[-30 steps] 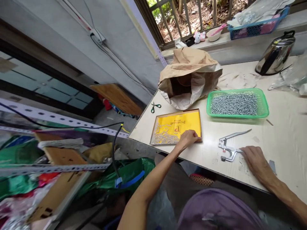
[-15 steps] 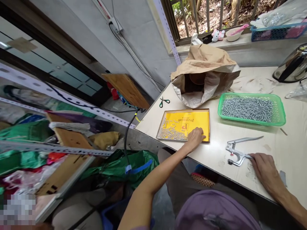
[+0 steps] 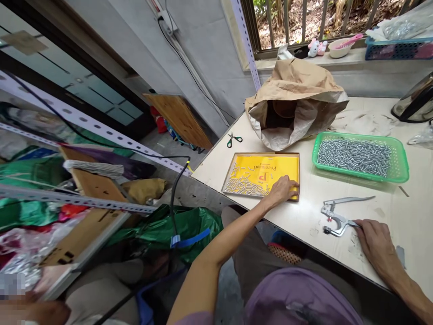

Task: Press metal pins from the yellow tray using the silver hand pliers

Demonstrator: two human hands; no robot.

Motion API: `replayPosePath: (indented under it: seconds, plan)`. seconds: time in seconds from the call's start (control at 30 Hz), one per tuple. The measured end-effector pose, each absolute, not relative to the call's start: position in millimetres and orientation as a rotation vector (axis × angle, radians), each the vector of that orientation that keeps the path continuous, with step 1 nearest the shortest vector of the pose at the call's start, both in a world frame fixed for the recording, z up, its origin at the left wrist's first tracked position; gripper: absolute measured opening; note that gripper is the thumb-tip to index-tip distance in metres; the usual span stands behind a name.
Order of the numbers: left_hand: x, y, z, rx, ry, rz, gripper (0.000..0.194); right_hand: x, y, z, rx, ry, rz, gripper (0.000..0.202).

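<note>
My left hand (image 3: 284, 189) is at the right front corner of a shallow box (image 3: 243, 162) with a yellow bottom. Its fingers are curled over the box's edge. Many small metal pins (image 3: 245, 186) lie in the box's left and front part. My right hand (image 3: 377, 239) rests on the table, its fingers on the lower handle of silver hand pliers (image 3: 334, 221) lying there. A green basket (image 3: 401, 158) full of similar metal pieces (image 3: 355, 155) stands behind the pliers.
An open brown paper bag (image 3: 297, 104) stands behind the box, with small green-handled scissors (image 3: 234, 139) to its left. A kettle (image 3: 414, 101) is at the far right. Another person's hand (image 3: 47, 311) shows at the lower left.
My left hand has shifted slightly right along the box toward its front corner. The whole view has moved a little. Another person's hand shows more at the lower left.
</note>
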State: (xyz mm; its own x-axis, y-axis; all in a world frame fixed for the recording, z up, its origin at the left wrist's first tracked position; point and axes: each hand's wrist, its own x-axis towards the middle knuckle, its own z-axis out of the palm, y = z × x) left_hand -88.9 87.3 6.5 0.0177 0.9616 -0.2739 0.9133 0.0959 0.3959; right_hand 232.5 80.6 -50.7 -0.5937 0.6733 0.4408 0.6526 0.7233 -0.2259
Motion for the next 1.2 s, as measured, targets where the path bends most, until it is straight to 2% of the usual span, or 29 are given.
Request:
replayPosePath:
  seconds: [0.27,0.43,0.67,0.97,1.2]
  plan:
    - [-100.2,86.9,11.6,1.839,1.941,0.096,0.012,230.1,83.0,-48.6,-0.925,-2.408,-0.027,0.021]
    - [-119.8,72.9,30.5,1.802,2.228,-0.072,0.018,228.7,82.1,-46.7,-0.901,-2.392,-0.049,0.023]
    - [-101.6,81.2,17.9,1.764,1.815,0.087,0.023,230.4,81.5,-50.1,-0.967,-2.398,0.006,0.029]
    - [-93.6,96.0,1.0,1.663,1.786,0.129,0.023,232.8,80.8,-52.2,-1.019,-2.392,0.06,0.032]
    - [-81.5,96.5,7.2,1.668,1.719,0.056,0.018,241.8,91.3,-80.1,-0.906,-2.403,0.014,0.023]
